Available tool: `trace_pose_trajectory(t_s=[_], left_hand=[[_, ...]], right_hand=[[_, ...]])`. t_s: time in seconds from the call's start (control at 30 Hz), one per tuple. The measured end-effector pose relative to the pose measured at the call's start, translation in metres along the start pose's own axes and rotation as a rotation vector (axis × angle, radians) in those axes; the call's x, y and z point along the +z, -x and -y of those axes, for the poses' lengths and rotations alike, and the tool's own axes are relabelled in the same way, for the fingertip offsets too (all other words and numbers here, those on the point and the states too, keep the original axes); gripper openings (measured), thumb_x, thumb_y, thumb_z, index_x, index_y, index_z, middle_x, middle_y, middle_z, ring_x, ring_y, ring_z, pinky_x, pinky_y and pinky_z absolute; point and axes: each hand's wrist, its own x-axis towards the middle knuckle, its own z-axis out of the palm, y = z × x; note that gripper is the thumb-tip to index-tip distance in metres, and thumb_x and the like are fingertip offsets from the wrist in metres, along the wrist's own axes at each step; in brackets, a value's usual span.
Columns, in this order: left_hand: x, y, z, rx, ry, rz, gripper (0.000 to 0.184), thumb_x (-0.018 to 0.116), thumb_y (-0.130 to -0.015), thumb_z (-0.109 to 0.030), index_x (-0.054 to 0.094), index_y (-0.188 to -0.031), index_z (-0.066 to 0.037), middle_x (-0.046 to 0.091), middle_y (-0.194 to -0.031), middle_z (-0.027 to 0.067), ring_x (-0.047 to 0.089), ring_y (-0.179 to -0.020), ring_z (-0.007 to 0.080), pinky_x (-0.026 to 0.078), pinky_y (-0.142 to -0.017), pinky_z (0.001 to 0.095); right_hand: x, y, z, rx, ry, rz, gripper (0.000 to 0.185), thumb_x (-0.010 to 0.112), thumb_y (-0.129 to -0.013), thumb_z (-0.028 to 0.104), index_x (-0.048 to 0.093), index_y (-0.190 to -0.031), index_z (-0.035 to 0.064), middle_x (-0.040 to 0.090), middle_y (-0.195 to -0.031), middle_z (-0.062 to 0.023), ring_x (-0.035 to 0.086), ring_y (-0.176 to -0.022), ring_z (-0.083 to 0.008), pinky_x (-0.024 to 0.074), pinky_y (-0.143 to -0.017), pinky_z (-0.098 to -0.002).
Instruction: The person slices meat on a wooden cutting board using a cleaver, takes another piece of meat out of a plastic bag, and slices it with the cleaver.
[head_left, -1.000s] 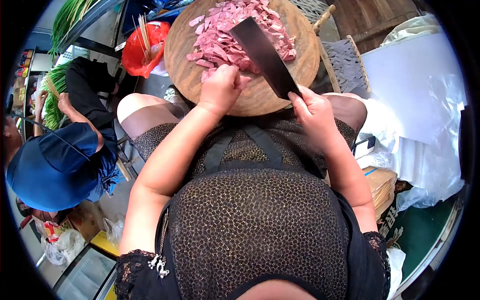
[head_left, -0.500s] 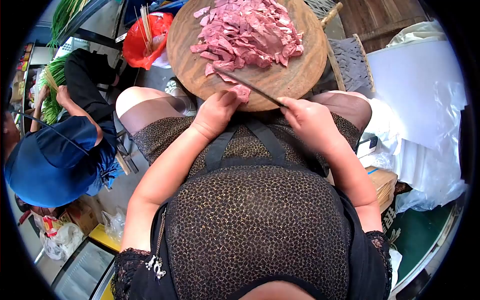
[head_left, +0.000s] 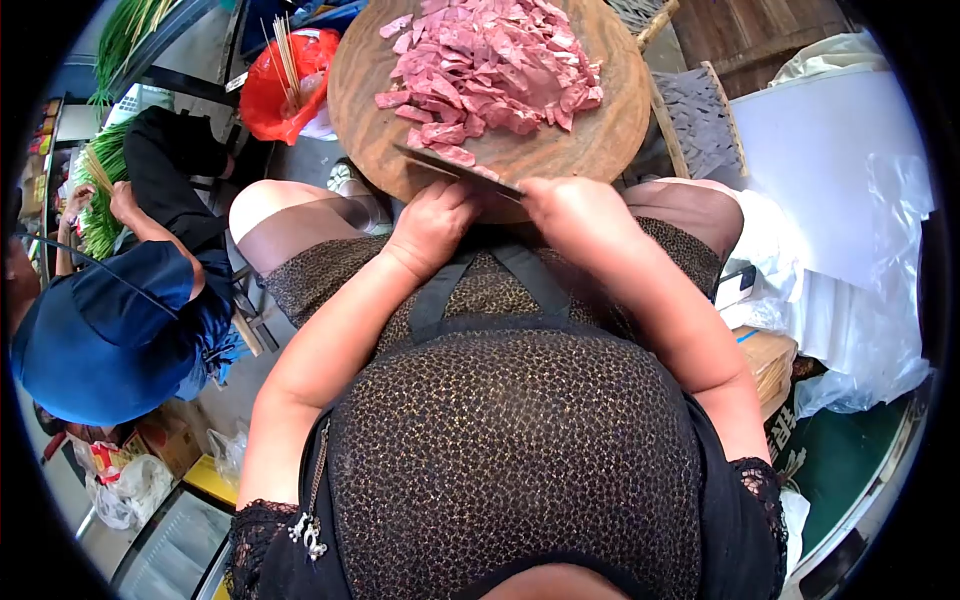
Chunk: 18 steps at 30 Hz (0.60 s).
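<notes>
My right hand [head_left: 578, 215] is closed around the handle of a knife [head_left: 450, 167], whose dark blade lies slantwise over the near edge of a round wooden chopping board [head_left: 360, 90]. Just under the blade, my left hand [head_left: 435, 222] has its fingers bent and pressed together on a piece of meat. Blade and fingers hide most of that piece. Small slices [head_left: 456, 154] of pink meat lie right beyond the blade. Farther up the board is a large heap of cut meat [head_left: 500, 70].
To the left, a red plastic bag [head_left: 285, 90] holds thin wooden skewers [head_left: 287, 62]. A co-worker in blue [head_left: 110, 320] sits close by, handling long green stalks [head_left: 105, 185]. On the right are a woven chair [head_left: 700, 120], a white panel [head_left: 830, 170] and clear plastic sheeting [head_left: 880, 330].
My right hand has moved left and slightly up, bringing the knife across in front of my left fingers. The meat piece at my left fingertips is now mostly covered.
</notes>
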Motion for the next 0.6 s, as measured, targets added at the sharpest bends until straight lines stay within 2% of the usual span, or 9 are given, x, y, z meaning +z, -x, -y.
trace_pose_trajectory(t_s=[0.07,0.1,0.13,0.2,0.27,0.4,0.47,0.53,0.6], left_hand=[[-0.005,-0.009,-0.004,0.056,0.03,-0.134,0.017,0.064,-0.081,-0.013,0.07,-0.097,-0.012,0.063,-0.095,0.0034,0.063,-0.092,0.0247,0.055,-0.081,0.0356],[-0.006,-0.01,-0.003,0.066,0.052,-0.14,0.017,0.07,-0.082,-0.012,0.071,-0.099,-0.013,0.063,-0.095,0.0028,0.063,-0.088,0.0231,0.054,-0.078,0.0346],[-0.007,-0.011,-0.004,0.064,0.054,-0.143,0.017,0.07,-0.082,-0.012,0.071,-0.099,-0.013,0.063,-0.095,0.0028,0.063,-0.088,0.0231,0.054,-0.078,0.0346],[-0.009,-0.012,-0.006,0.047,0.109,-0.155,0.013,0.071,-0.084,-0.013,0.071,-0.097,-0.013,0.064,-0.094,0.0031,0.063,-0.088,0.0224,0.054,-0.078,0.0341],[-0.01,-0.014,-0.007,0.029,0.105,-0.133,0.012,0.07,-0.085,-0.013,0.071,-0.096,-0.013,0.064,-0.095,0.0037,0.063,-0.088,0.0232,0.054,-0.078,0.0346],[-0.011,-0.02,-0.003,-0.045,0.148,-0.132,0.008,0.07,-0.087,-0.015,0.071,-0.094,-0.011,0.065,-0.096,0.0067,0.064,-0.09,0.0272,0.053,-0.081,0.0369],[-0.01,-0.023,0.004,-0.033,0.203,-0.082,0.01,0.07,-0.086,-0.015,0.069,-0.094,-0.009,0.066,-0.097,0.0093,0.064,-0.091,0.0295,0.053,-0.082,0.0381],[-0.013,-0.031,0.009,-0.062,0.133,-0.158,0.012,0.07,-0.086,-0.013,0.069,-0.097,-0.008,0.066,-0.097,0.0099,0.064,-0.093,0.0296,0.053,-0.083,0.0384],[-0.014,-0.042,0.016,-0.099,0.174,-0.142,0.015,0.07,-0.085,-0.012,0.069,-0.1,-0.008,0.066,-0.098,0.0101,0.064,-0.094,0.0301,0.052,-0.084,0.0387]], right_hand=[[0.004,-0.001,-0.014,-0.033,0.016,-0.192,0.02,0.053,-0.093,0.021,0.065,-0.1,0.0073,0.07,-0.086,-0.0195,0.069,-0.082,-0.0375,0.0551,-0.072,-0.0491],[0.002,0.001,-0.019,-0.04,-0.034,-0.305,0.021,0.055,-0.094,0.022,0.067,-0.106,0.0096,0.071,-0.09,-0.0186,0.069,-0.084,-0.0366,0.055,-0.074,-0.0481],[-0.004,0.003,-0.025,-0.012,-0.056,-0.344,0.023,0.056,-0.094,0.022,0.067,-0.112,0.0127,0.071,-0.093,-0.0167,0.069,-0.085,-0.0355,0.055,-0.073,-0.0473],[-0.011,0.007,-0.033,0.082,-0.041,-0.41,0.023,0.056,-0.095,0.023,0.066,-0.112,0.0134,0.071,-0.094,-0.016,0.069,-0.085,-0.0355,0.055,-0.073,-0.0469],[-0.01,0.013,-0.045,0.126,0.001,-0.408,0.024,0.056,-0.095,0.023,0.066,-0.114,0.0127,0.071,-0.094,-0.0162,0.069,-0.086,-0.0352,0.055,-0.074,-0.0467],[-0.006,0.034,-0.048,0.043,0.001,-0.324,0.025,0.059,-0.093,0.022,0.066,-0.114,0.0105,0.071,-0.095,-0.0175,0.069,-0.086,-0.0351,0.0553,-0.075,-0.0458],[-0.003,0.04,-0.044,0.071,-0.105,-0.357,0.025,0.059,-0.093,0.023,0.067,-0.113,0.0098,0.07,-0.094,-0.0184,0.068,-0.085,-0.0361,0.0552,-0.074,-0.0461],[-0.003,0.037,-0.046,0.096,-0.132,-0.402,0.024,0.059,-0.094,0.023,0.067,-0.111,0.0087,0.07,-0.091,-0.0194,0.068,-0.085,-0.0377,0.0543,-0.073,-0.0475],[-0.01,0.037,-0.048,0.222,-0.157,-0.437,0.023,0.058,-0.094,0.024,0.067,-0.11,0.0082,0.069,-0.09,-0.0203,0.067,-0.085,-0.0391,0.0535,-0.072,-0.0483]])
